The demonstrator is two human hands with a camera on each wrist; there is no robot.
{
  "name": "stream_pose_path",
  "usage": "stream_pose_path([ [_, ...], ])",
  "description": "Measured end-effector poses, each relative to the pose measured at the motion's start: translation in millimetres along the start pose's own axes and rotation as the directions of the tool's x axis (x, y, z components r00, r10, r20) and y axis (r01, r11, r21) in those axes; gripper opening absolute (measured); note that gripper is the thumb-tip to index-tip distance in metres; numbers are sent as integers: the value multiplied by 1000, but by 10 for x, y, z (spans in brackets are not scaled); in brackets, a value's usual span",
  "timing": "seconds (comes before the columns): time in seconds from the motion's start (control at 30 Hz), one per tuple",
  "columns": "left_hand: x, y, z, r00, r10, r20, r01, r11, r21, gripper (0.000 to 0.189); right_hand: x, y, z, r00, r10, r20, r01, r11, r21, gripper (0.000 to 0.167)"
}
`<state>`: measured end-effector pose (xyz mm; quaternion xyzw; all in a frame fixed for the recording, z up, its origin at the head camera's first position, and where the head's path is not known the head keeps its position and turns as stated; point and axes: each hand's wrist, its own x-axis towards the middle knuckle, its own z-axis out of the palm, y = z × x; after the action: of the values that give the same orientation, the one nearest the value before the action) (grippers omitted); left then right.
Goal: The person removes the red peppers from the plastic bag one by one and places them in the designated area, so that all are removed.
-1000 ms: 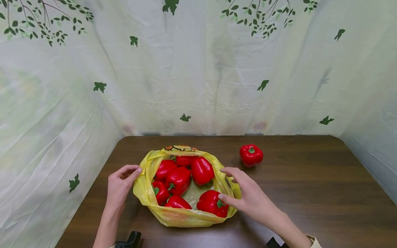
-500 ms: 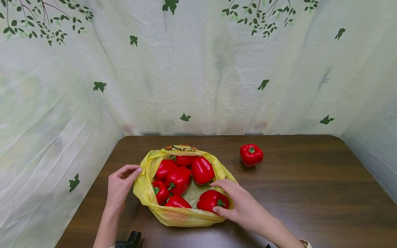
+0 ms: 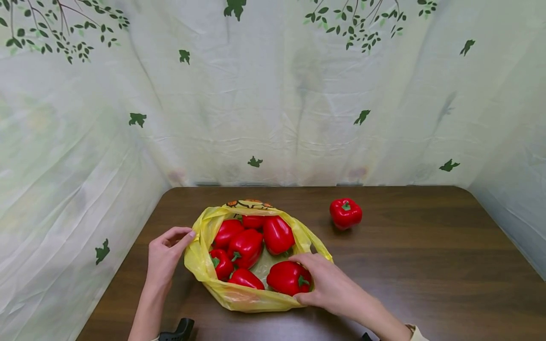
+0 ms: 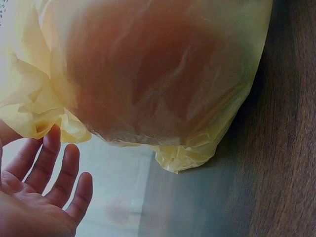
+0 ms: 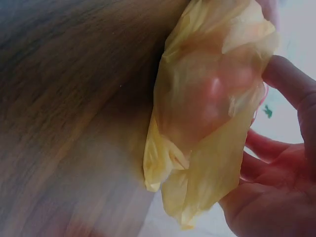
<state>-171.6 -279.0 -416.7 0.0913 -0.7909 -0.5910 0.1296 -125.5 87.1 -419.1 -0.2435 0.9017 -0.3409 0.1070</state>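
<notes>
A yellow plastic bag (image 3: 230, 296) stands on the table with its mouth spread wide. Inside lie several red bell peppers (image 3: 245, 248). My left hand (image 3: 164, 255) pinches the bag's left rim between thumb and fingertips; in the left wrist view the other fingers of this left hand (image 4: 49, 182) are spread apart from the bag. Over the right rim reaches my right hand (image 3: 330, 286), its fingers and thumb around the rightmost bell pepper (image 3: 286, 278) in the bag. The right wrist view has the right hand (image 5: 281, 168) beside the bag wall (image 5: 212, 163), which partly hides the pepper.
Another red bell pepper (image 3: 345, 213) sits outside the bag, on the brown wooden table (image 3: 426, 255) behind and right of it. A pale curtain (image 3: 277, 104) with leaf prints hangs behind the table and along both sides.
My right hand has come down and left into the bag, around the rightmost pepper, which has shifted slightly left. My left hand has stayed at the rim.
</notes>
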Motion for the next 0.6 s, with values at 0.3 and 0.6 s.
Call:
stream_pose_path([
  [0.3, -8, 7, 4, 1000, 8, 1, -8, 1000, -19, 29, 26, 0, 9, 1000, 7, -14, -7, 1000, 6, 65],
  [0.6, -5, 13, -7, 1000, -6, -2, 6, 1000, -4, 29, -30, -6, -34, 989, -44, -139, 53, 997, 61, 66],
])
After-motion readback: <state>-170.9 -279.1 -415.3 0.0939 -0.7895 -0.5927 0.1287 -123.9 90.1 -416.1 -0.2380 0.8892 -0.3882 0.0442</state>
